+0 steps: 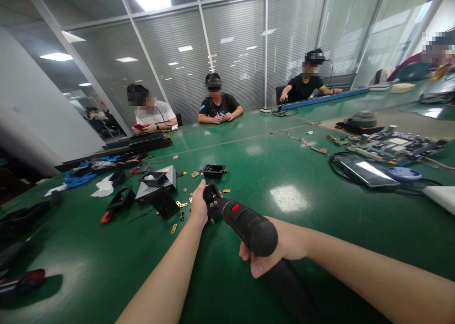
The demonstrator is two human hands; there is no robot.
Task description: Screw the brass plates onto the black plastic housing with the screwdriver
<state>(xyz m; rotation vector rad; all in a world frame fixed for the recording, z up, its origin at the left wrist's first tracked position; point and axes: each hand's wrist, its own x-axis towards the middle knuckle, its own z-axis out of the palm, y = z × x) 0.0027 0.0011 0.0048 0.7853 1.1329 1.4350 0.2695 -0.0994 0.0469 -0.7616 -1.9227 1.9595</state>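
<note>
The left hand (199,203), partly closed, holds a black housing (212,194) just ahead of the power driver (245,219) wrapped in the right hand (284,244), apparently a screwing step calling for steady alignment.

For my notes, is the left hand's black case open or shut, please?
Open: the black case shows its interior, with gold-coloured parts inside.

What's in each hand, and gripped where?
Right hand: black power driver, by the handle below its body. Left hand: small black housing, by its left side; the rest of that grip is hidden.
</note>
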